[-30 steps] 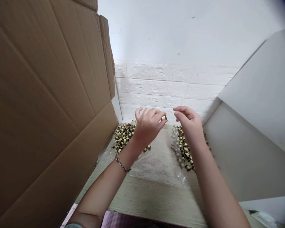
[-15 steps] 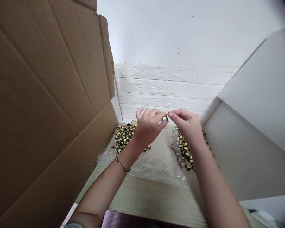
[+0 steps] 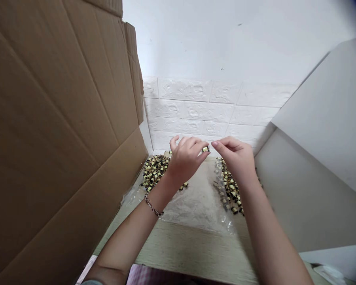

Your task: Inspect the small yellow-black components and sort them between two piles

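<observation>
Between the thumb and index finger of my left hand [image 3: 185, 156] is a small transformer [image 3: 205, 149] with yellow tape, black ends and thin pins. The other fingers of that hand are raised and bent. My right hand [image 3: 235, 156] is closed in a pinch just right of the transformer's pins, with a narrow gap between. What its fingertips hold, if anything, is too small to make out. Similar transformers lie in a left pile [image 3: 154, 172], partly behind my left forearm. More make up a right pile [image 3: 230, 184], partly hidden by my right forearm.
A clear plastic bag [image 3: 192, 209] lies flat on the pale wooden table [image 3: 178, 245] between the piles. Tall cardboard [image 3: 62, 118] walls off the left side, and a grey-white panel [image 3: 311, 190] stands at the right. Behind is a white brick-patterned wall [image 3: 190, 109].
My right hand has moved slightly right, away from the transformer's pins, widening the gap. My left hand keeps its grip on the transformer in nearly the same place.
</observation>
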`<state>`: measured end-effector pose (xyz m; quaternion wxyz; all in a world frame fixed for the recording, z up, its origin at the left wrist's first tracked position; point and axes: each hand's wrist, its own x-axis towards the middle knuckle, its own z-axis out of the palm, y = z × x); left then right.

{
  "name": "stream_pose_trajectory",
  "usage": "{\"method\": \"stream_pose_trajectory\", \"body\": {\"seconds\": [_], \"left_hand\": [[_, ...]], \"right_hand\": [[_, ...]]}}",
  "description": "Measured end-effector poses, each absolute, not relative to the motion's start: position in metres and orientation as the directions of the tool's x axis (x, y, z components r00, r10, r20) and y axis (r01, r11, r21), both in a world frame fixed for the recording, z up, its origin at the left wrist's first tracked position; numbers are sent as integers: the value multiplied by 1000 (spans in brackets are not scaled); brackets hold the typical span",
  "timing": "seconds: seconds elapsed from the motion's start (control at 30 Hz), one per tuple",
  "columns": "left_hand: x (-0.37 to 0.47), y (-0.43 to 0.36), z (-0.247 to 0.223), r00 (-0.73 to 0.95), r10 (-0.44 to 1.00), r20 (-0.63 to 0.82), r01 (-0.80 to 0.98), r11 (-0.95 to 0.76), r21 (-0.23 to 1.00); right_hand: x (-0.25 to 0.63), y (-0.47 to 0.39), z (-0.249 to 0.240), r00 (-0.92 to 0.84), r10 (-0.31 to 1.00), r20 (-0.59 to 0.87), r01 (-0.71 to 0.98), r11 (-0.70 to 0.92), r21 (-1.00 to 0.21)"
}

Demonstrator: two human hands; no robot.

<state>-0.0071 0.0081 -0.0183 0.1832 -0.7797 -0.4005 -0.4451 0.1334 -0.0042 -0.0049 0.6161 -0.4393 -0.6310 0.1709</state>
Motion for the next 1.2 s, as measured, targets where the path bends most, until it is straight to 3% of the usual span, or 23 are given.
{"method": "stream_pose_trajectory", "body": {"seconds": [0.2,0.4,0.87,1.2], "left_hand": [[-7,7,-16,251,455,855,772,-627,106],[-7,4,-14,222,414,883,746,-655,119],[-6,0,-13,237,385,892,691,-712,124],[-5,1,-14,266,369,891,629,-766,130]], "right_hand": [[133,-8,-3,209,714,668,383,569,-728],[136,-3,-7,230,751,619,343,533,-773],[136,13,-16,106,866,488,-20,492,-870],[126,11,-15,-107,936,334,-284,294,-913]]}}
